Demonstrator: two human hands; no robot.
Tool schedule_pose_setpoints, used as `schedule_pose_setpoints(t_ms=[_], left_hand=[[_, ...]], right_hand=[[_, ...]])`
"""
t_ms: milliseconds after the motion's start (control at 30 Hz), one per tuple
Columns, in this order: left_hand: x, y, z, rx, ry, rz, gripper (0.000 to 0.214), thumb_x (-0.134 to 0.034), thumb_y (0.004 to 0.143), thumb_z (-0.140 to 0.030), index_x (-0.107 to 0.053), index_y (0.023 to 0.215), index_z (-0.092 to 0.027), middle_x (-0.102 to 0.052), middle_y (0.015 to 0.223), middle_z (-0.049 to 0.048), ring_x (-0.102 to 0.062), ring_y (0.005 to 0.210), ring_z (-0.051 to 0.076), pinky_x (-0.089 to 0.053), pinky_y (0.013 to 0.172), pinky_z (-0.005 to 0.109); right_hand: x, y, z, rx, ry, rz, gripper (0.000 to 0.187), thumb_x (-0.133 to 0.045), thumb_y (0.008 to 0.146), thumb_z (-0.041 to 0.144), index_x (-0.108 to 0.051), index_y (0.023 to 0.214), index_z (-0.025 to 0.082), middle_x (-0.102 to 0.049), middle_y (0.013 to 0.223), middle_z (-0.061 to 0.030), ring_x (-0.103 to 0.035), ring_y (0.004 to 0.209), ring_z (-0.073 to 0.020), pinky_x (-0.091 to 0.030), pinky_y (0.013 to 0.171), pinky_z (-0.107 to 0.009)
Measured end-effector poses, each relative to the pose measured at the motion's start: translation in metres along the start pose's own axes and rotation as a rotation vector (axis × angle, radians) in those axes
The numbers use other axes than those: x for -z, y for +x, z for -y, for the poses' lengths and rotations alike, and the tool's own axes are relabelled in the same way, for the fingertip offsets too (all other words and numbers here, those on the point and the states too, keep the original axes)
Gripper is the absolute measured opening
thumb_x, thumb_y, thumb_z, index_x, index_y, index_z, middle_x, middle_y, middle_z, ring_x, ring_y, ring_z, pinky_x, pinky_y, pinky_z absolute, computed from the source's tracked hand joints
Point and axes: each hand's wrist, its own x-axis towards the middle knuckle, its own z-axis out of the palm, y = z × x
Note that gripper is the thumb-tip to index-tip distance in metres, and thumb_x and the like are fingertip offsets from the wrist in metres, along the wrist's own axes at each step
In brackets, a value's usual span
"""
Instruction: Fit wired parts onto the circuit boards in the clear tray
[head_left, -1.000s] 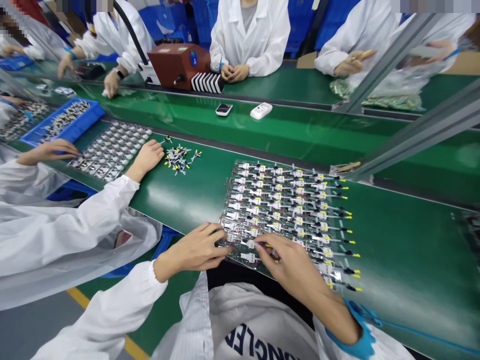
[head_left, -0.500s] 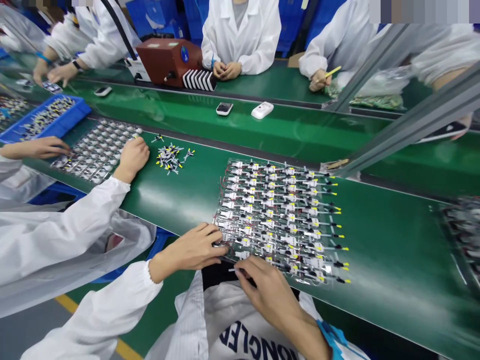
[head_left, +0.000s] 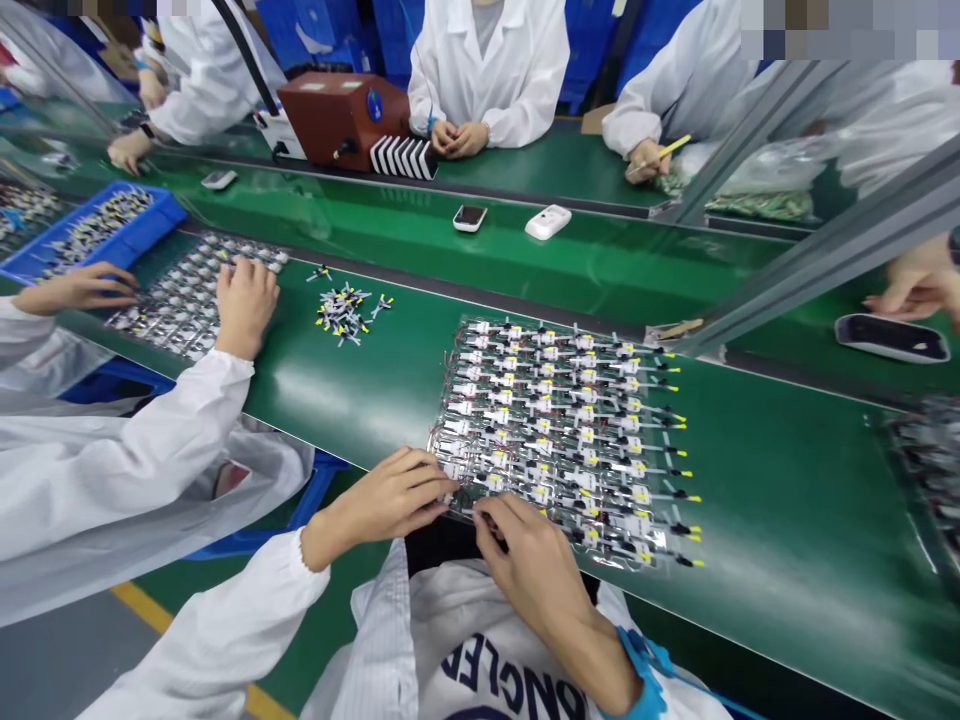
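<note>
A clear plastic tray (head_left: 652, 562) holds rows of small white parts with black pieces and yellow tips. At its near left corner, my left hand (head_left: 386, 495) bends its fingers closed over a small dark piece and thin wires, too small to make out. Just to its right is my right hand (head_left: 536, 565), thumb and forefinger pinched together at the tray's near edge. Whatever lies between those fingertips is hidden. Several parts in the right-hand column stick out past the tray's right side.
To the left lie a pile of yellow-tipped parts (head_left: 343, 314), a co-worker's tray (head_left: 176, 300) with that person's hands on it, and a blue bin (head_left: 161, 215). White devices (head_left: 547, 221) sit on the green belt behind. A metal post (head_left: 795, 250) slants across the right.
My right hand has moved slightly up toward the tray, and the white stick at its fingertips no longer shows. At far right, a co-worker's hand has come away from a white device on the belt.
</note>
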Motion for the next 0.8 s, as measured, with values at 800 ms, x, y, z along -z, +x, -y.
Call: schedule_pose_setpoints(t_ms=[800], left_hand=[[-0.029,-0.016,-0.006,0.152,-0.238,-0.161,0.028,-0.057,0.102,-0.028,-0.066,0.128,-0.019,-0.069,0.110,0.0098,-0.060,0.110,0.021,-0.048,0.098,0.039]], right_hand=[[-0.013,0.014,0.005,-0.062,-0.062,0.054,0.017,-0.053,0.100,0.020,-0.068,0.092,0.024,-0.072,0.082,-0.0005,-0.068,0.072,-0.0175,-0.040,0.062,-0.028]])
